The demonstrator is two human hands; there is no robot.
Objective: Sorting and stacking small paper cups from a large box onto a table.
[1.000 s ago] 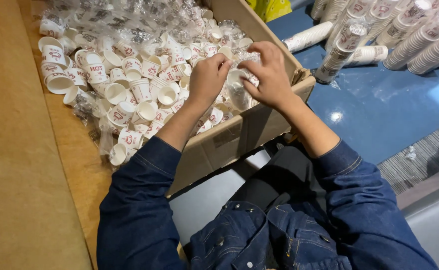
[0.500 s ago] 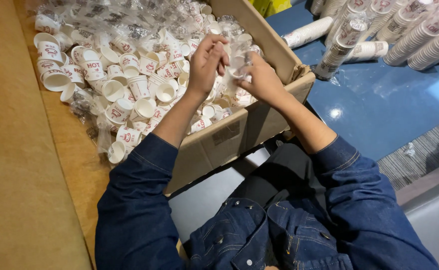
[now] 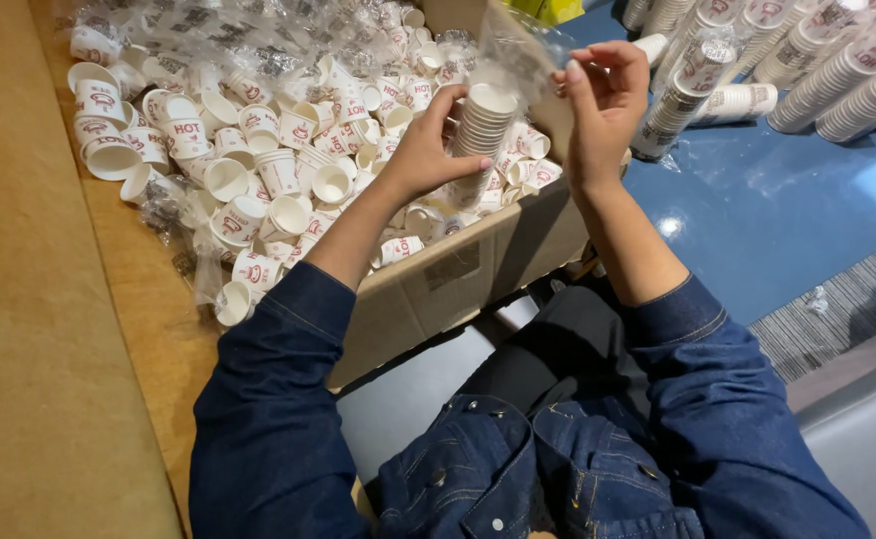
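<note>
Stacked paper cups (image 3: 480, 135), nested in one short column, were gripped around the middle by the left hand (image 3: 428, 150), fingers closed about them, above the open cardboard box (image 3: 438, 284). A clear plastic sleeve (image 3: 513, 50) rose from the top of the stack, pinched at its upper edge by the right hand (image 3: 603, 105). Loose cups (image 3: 258, 170) and crumpled wrappers filled the box. Sleeved cup stacks (image 3: 847, 70) lay on the blue floor (image 3: 757, 220) beyond, well apart from the hands.
</note>
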